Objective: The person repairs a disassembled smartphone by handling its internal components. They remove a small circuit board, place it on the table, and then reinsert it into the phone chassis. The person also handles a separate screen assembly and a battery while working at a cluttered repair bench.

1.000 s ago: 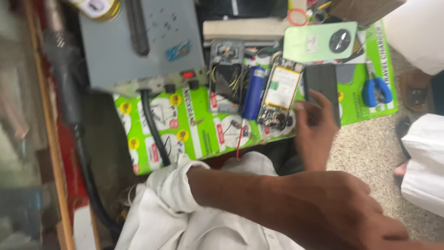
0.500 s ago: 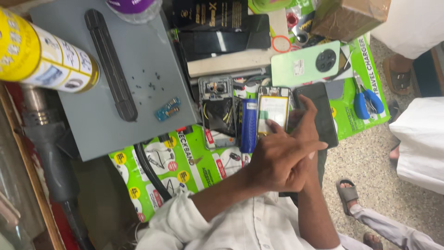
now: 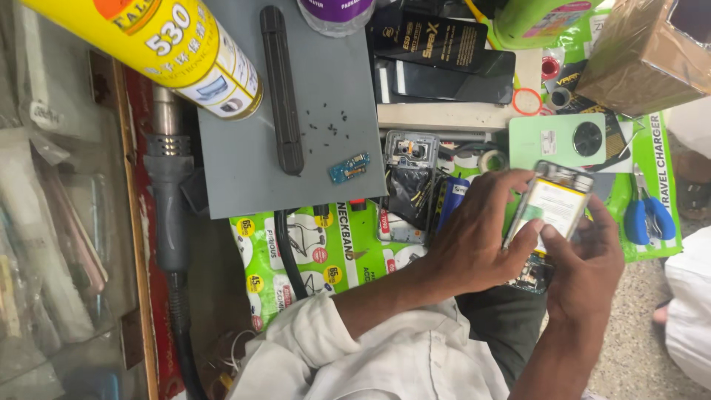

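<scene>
Head view, hidden: the opened phone (image 3: 552,211) has its lower end covered by the fingers; yellow spray can (image 3: 159,44) cut off upper left.
Phone: right of centre, above the tabletop (image 3: 296,148); pale battery exposed.
Grip: left hand (image 3: 478,237) and right hand (image 3: 585,270) both clasp the phone.

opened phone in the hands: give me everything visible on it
The opened phone with its back cover off is a flat rectangular body, tilted, its inner side facing the camera. A pale cream battery fills most of it; a dark camera section sits at the top end and dark circuitry shows at the lower end. The left hand grips its left edge and top corner; the right hand holds its lower right side, thumb on the battery. It is held above the green printed mat.
</scene>
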